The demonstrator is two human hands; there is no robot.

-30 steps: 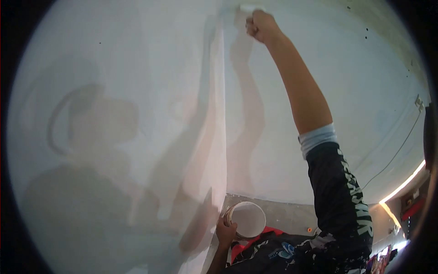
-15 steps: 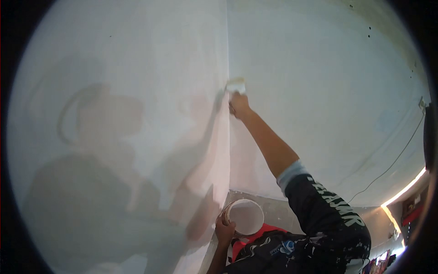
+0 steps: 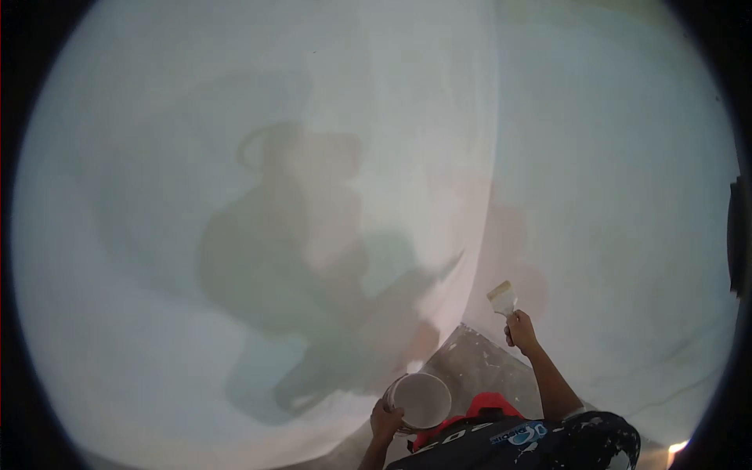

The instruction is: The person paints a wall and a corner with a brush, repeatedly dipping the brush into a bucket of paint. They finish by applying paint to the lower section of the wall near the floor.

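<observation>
A wide flat paintbrush (image 3: 501, 298) with pale, paint-coated bristles is gripped by its handle in my right hand (image 3: 520, 332). Its bristles point up and to the left, in front of the right wall (image 3: 611, 196) near the corner. My left hand (image 3: 386, 421) clasps the side of a round bucket (image 3: 421, 401) low against my body, thumb over the rim. Whitish paint shows inside the bucket, and drips streak its outer side.
The left wall (image 3: 157, 235) meets the right wall at a vertical corner, with my shadow cast on the left one. Below lies a grey floor (image 3: 478, 362) spotted with white. A dark object (image 3: 735, 235) stands at the far right edge.
My right hand has drawn the paintbrush down and back from the corner, and that arm is now bent. The view has swung left. My left hand still holds the bucket.
</observation>
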